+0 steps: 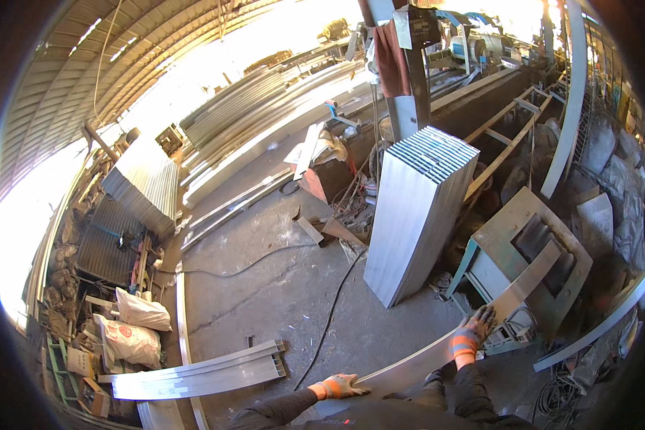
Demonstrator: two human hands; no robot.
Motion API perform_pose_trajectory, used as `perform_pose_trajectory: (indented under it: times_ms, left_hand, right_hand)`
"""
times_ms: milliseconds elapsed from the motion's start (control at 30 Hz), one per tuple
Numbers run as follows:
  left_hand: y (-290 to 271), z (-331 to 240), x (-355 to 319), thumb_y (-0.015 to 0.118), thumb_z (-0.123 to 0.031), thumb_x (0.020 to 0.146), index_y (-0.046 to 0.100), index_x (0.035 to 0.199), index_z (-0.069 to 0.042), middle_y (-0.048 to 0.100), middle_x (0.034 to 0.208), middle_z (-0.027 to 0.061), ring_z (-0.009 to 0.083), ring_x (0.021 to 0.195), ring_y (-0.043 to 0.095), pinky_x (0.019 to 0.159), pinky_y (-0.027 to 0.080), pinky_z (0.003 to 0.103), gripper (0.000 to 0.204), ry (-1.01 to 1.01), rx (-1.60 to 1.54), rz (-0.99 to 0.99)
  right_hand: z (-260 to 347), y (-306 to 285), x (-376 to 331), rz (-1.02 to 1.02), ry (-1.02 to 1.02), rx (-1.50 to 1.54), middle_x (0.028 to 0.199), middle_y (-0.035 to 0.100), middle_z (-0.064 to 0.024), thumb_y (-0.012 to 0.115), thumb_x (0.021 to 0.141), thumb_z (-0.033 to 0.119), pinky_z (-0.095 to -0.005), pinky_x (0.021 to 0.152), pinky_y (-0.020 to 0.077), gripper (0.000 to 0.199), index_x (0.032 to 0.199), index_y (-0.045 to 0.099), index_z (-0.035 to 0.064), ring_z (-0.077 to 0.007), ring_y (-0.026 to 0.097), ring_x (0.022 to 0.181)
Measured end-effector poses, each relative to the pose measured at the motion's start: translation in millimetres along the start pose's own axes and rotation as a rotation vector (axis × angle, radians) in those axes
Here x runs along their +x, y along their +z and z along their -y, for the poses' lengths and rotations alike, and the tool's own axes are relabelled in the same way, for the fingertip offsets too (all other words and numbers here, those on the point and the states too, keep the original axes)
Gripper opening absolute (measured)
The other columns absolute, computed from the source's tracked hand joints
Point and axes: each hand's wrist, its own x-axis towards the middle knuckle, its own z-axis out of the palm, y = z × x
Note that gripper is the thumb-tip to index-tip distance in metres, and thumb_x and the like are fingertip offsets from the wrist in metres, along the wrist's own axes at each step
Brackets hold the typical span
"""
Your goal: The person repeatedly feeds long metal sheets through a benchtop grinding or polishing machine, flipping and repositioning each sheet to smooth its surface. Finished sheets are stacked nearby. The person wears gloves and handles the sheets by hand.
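A long, flat metal strip point(411, 367) lies slantwise in front of me, its far end reaching over a machine's opening at the right. My left hand point(341, 387), in a grey and orange work glove, grips the near part of its edge. Farther along, my right hand point(476, 330), gloved alike, is closed over the strip beside the machine point(507, 233), a boxy greenish-grey frame with a dark opening. The near end of the strip is hidden below my body. Beyond it stands a tall stack of silvery metal profiles point(408, 222), upright on the floor.
Ribbed metal lengths point(201, 374) lie at the lower left near white sacks point(132, 340). A black cable point(331, 308) crosses the concrete floor. A steel post point(406, 107) rises behind the stack. Long metal profiles point(258, 107) lie at the back; another stack point(147, 179) stands left.
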Motion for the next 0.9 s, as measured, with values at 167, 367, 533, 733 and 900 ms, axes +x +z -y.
perform_pose_trajectory:
  times_ms: [167, 367, 533, 733, 900]
  left_hand:
    - [-19.4, -18.4, -8.6, 0.069, -0.088, 0.091, 0.069, 0.134, -0.004, 0.078, 0.132, 0.0257, 0.0428, 0.129, 0.072, 0.106, 0.056, 0.05, 0.094, -0.044, 0.106, 0.036]
    - [-39.5, -193.3, 113.2, 0.077, -0.069, 0.096, 0.063, 0.121, -0.002, 0.079, 0.114, 0.0263, 0.044, 0.111, 0.078, 0.092, 0.06, 0.051, 0.073, 0.156, 0.262, -0.254]
    - [-41.0, -368.6, 280.4, 0.073, -0.053, 0.105, 0.06, 0.133, -0.004, 0.075, 0.109, 0.02, 0.0416, 0.101, 0.076, 0.086, 0.059, 0.052, 0.058, 0.421, 0.345, -0.669]
    - [-47.9, -470.0, 389.8, 0.076, -0.043, 0.102, 0.055, 0.141, 0.0, 0.073, 0.113, 0.0202, 0.0419, 0.096, 0.075, 0.085, 0.06, 0.051, 0.062, 0.368, 0.474, -0.586]
    - [-47.2, -434.5, 345.0, 0.08, -0.031, 0.098, 0.054, 0.145, 0.0, 0.07, 0.12, 0.0229, 0.0411, 0.103, 0.075, 0.087, 0.06, 0.051, 0.062, 0.47, 0.477, -0.591]
  right_hand:
    - [-5.9, -12.4, 6.0, 0.033, 0.016, 0.188, 0.184, 0.028, -0.0248, 0.064, 0.108, 0.04, -0.0608, 0.139, 0.0133, 0.079, 0.176, 0.038, 0.0074, -0.0452, 0.025, 0.17]
    - [-113.4, 6.6, 245.4, -0.384, -0.083, 0.484, 0.175, 0.039, -0.0327, 0.07, 0.103, 0.022, -0.0577, 0.137, 0.0273, 0.069, 0.165, 0.048, -0.0004, -0.0491, 0.035, 0.164]
    - [-204.4, 19.0, 512.4, -0.359, 0.204, 0.217, 0.175, 0.041, -0.0302, 0.07, 0.105, 0.057, -0.0536, 0.136, 0.0314, 0.093, 0.168, 0.042, -0.0055, -0.0442, 0.04, 0.164]
    - [-269.8, 6.6, 661.6, -0.128, 0.285, 0.314, 0.165, 0.057, -0.026, 0.058, 0.109, 0.04, -0.0513, 0.127, 0.0439, 0.067, 0.16, 0.056, -0.002, -0.0407, 0.052, 0.154]
    - [-267.9, 17.2, 596.5, -0.337, 0.208, 0.615, 0.172, 0.043, -0.0357, 0.059, 0.111, 0.023, -0.046, 0.136, 0.0306, 0.066, 0.166, 0.043, -0.0094, -0.0445, 0.039, 0.163]
